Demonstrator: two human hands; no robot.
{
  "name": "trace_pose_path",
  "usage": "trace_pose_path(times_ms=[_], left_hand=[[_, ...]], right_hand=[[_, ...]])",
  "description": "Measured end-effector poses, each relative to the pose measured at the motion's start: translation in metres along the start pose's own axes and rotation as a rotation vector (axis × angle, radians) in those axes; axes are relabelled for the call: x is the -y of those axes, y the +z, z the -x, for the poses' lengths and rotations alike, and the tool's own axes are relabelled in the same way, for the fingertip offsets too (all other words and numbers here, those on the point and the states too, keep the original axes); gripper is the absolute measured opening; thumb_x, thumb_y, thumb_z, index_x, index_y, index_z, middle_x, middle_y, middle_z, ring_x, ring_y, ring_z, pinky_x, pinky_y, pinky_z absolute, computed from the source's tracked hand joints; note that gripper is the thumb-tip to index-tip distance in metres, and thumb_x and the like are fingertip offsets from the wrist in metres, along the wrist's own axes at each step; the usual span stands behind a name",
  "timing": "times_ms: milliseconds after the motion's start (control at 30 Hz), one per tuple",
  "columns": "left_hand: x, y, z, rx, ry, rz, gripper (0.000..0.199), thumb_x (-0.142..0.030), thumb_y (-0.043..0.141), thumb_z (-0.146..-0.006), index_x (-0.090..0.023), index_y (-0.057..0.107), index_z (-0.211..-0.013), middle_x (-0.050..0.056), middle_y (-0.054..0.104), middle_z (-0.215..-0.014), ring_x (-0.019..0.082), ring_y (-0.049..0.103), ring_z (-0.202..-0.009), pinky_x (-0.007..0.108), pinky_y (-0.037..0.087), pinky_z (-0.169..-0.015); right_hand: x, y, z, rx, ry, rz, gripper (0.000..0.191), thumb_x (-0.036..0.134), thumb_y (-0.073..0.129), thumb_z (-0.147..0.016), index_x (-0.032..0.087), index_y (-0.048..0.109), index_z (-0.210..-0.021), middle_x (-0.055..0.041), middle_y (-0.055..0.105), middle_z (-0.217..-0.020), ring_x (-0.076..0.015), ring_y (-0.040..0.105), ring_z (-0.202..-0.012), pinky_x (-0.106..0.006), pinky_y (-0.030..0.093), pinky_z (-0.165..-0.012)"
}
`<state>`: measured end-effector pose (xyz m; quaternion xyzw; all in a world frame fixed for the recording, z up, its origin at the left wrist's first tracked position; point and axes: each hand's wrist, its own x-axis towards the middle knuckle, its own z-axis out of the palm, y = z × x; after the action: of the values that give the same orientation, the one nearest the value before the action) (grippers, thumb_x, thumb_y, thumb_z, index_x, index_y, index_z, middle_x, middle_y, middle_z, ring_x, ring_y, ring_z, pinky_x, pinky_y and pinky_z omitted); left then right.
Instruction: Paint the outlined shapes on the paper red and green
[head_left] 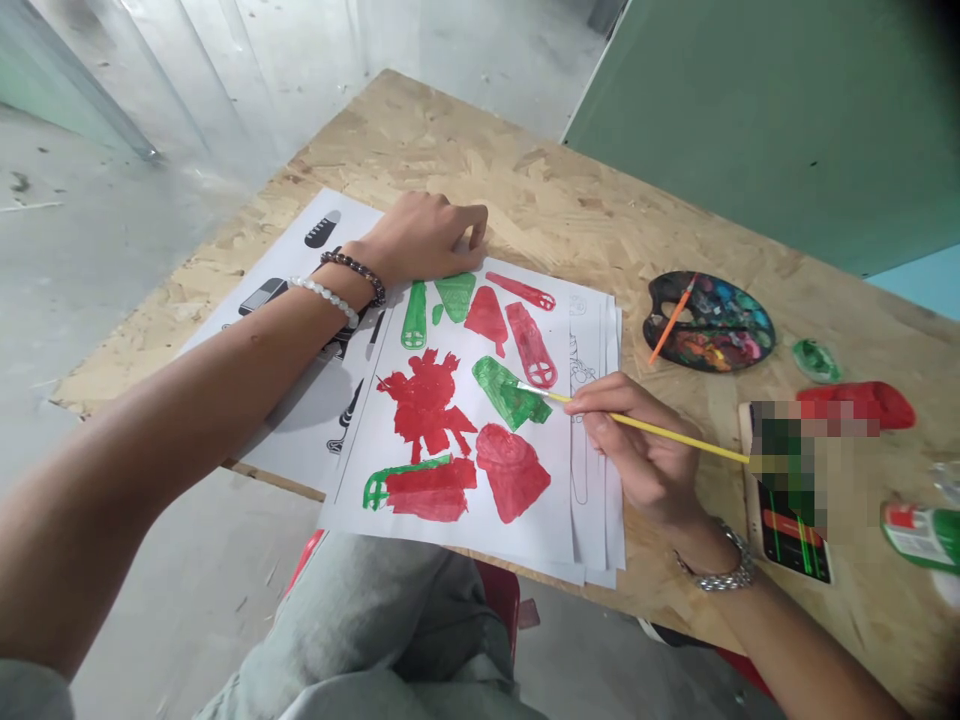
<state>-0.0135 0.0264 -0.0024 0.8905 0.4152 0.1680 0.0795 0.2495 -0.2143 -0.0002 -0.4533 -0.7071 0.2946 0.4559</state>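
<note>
My right hand point(645, 445) pinches a yellow-handled paintbrush point(675, 435) between thumb and fingers. Its bristles touch a green painted shape point(504, 390) on the sheet of paper point(450, 530). Red and green shapes fill that sheet, among them a red spiky figure point(425, 400) and a red rounded one point(511, 472). At the sheet's top edge rests my left hand point(427, 235), fingers curled in, with nothing visible in them. My left forearm crosses over other printed sheets point(289, 400), hiding part of their dark pictures.
On the wooden board table point(525, 180), a paint palette point(712, 320) bears an orange brush point(675, 318). Right of it lie a green paint blob or lid point(817, 360), a red one point(855, 405), a partly blurred phone point(795, 545) and a green bottle point(922, 535).
</note>
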Motion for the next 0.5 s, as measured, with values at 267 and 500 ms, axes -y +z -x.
trace_pose_path(times_ms=[267,500], left_hand=[[-0.005,-0.003,0.001,0.023,-0.027,-0.053,0.040,-0.045,0.053,-0.091,-0.032,0.077,-0.119,0.006,0.078,-0.086,0.030,0.072,-0.088,0.047,0.054,-0.094],[-0.009,-0.004,0.002,0.014,-0.015,-0.145,0.034,-0.037,0.056,-0.094,-0.021,0.077,-0.115,0.007,0.077,-0.083,0.024,0.069,-0.078,0.036,0.050,-0.082]], right_hand=[[-0.011,-0.004,0.010,-0.090,0.034,-0.089,0.016,0.025,0.065,-0.103,0.023,0.078,-0.094,-0.0037,0.068,-0.083,-0.0166,0.060,-0.068,-0.034,0.048,-0.061],[-0.006,-0.004,0.006,-0.018,0.002,-0.052,0.017,0.024,0.065,-0.102,0.024,0.081,-0.097,-0.0046,0.071,-0.085,-0.0163,0.057,-0.065,-0.036,0.051,-0.064]])
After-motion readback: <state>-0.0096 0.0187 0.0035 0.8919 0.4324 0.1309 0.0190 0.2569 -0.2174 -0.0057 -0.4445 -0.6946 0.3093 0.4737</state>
